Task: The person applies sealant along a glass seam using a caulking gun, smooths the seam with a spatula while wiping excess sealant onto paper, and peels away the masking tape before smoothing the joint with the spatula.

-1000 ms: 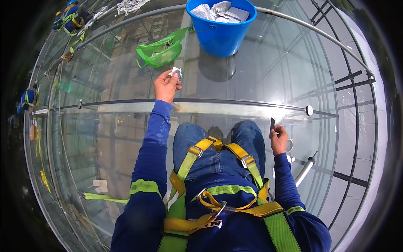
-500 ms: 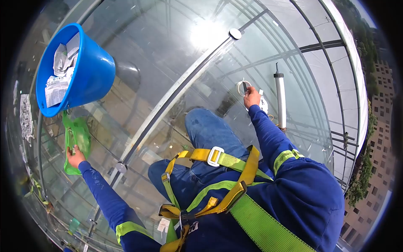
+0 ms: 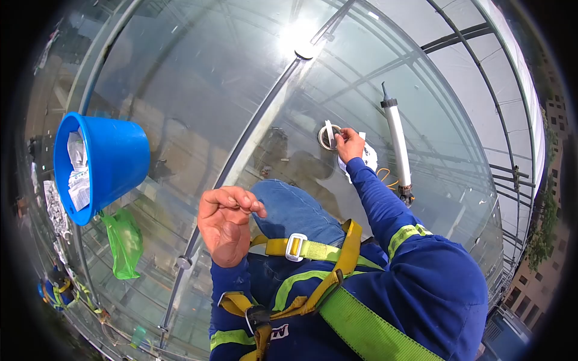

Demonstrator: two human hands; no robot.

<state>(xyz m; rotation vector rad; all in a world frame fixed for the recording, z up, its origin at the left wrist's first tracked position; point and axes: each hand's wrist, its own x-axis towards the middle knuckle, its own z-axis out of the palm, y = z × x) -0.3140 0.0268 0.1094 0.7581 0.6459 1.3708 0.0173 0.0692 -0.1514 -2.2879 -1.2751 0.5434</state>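
Note:
My left hand (image 3: 227, 222) is raised before my lap, palm up with loosely curled fingers, and nothing shows in it. Over the glass, my right hand (image 3: 351, 144) pinches a thin flat strip-like tool (image 3: 330, 133); its exact kind is unclear. The strip lies across a roll of tape (image 3: 325, 142) on the glass. Partly hidden behind my right wrist is a white crumpled piece (image 3: 368, 159), perhaps paper or cloth. To its right lies a long white sealant gun (image 3: 395, 135) with a dark nozzle.
A blue bucket (image 3: 120, 159) with crumpled newspaper (image 3: 79, 180) stands at the left, a green plastic bag (image 3: 123, 243) hanging by it. A metal glazing bar (image 3: 259, 123) with round caps crosses the glass. A yellow cord (image 3: 388, 178) lies near the gun. Another person (image 3: 59, 290) is far left below.
My left hand has let go of the green bag and come up before my lap. My right hand stays by the tape roll, with the strip now turned across it. The view has shifted.

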